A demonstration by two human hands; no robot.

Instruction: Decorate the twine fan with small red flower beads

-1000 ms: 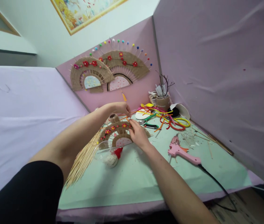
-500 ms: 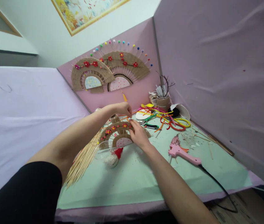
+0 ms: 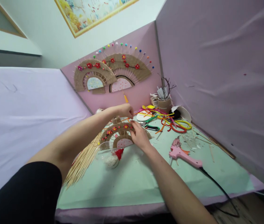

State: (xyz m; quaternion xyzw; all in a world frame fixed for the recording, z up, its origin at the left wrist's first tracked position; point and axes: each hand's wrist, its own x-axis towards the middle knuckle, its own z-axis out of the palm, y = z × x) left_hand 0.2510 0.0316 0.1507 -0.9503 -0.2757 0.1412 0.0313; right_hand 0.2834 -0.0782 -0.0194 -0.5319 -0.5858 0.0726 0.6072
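Observation:
A small fan-shaped craft piece point(image 3: 123, 136) of brown twine, with red and yellow flowers and a pink dotted half-disc, lies flat on the table. My right hand point(image 3: 139, 134) rests over its right side, fingers closed at the upper rim. Just above that rim, my left hand point(image 3: 126, 110) is curled with its fingertips pinched close to the right fingertips. Whatever is in either pinch is too small or hidden to make out. In front of the fan sits a clear bag of white beads point(image 3: 111, 160) beside a red tuft point(image 3: 119, 153).
A pink glue gun point(image 3: 185, 157) with a black cord lies at right. Behind it are green-handled pliers point(image 3: 152, 127) and coloured pipe cleaners point(image 3: 180, 126). Thin sticks point(image 3: 85, 165) lie at left. Larger twine fans point(image 3: 128, 68) hang on the back panel; a jar point(image 3: 164, 104) holds twigs.
The view has shifted slightly, so the scene sits a little lower and to the right. Both hands keep nearly the same pose at the fan's upper rim.

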